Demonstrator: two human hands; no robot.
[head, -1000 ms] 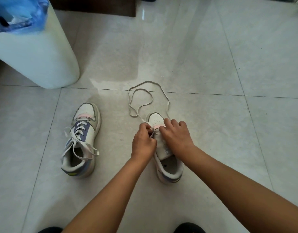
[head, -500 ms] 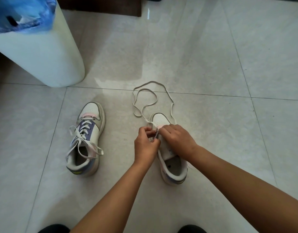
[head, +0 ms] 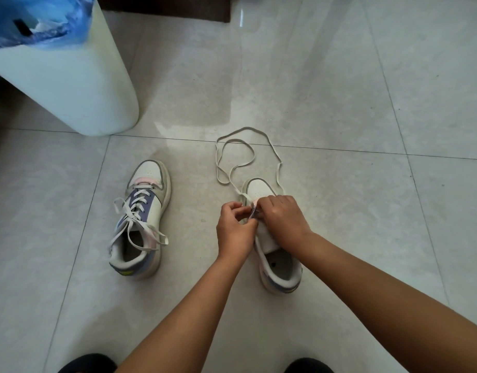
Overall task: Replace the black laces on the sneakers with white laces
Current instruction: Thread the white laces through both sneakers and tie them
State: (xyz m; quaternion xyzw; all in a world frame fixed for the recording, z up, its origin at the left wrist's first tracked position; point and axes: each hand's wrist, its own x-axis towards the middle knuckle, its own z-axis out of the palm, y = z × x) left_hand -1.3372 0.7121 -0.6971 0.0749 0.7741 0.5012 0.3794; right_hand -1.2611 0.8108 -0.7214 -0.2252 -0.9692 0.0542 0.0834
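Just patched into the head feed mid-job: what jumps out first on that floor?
Both hands meet over the right sneaker: the left hand and right hand pinch a white lace near its toe end, and the loose rest loops over the floor tiles beyond the toe. To the left stands the other sneaker, already strung with white lace, its ends untied. A white bin with a blue liner fills the far left corner.

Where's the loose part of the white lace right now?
In the head view, the white lace lies looped on the floor tiles just beyond the toe of the right sneaker, right of the laced sneaker.
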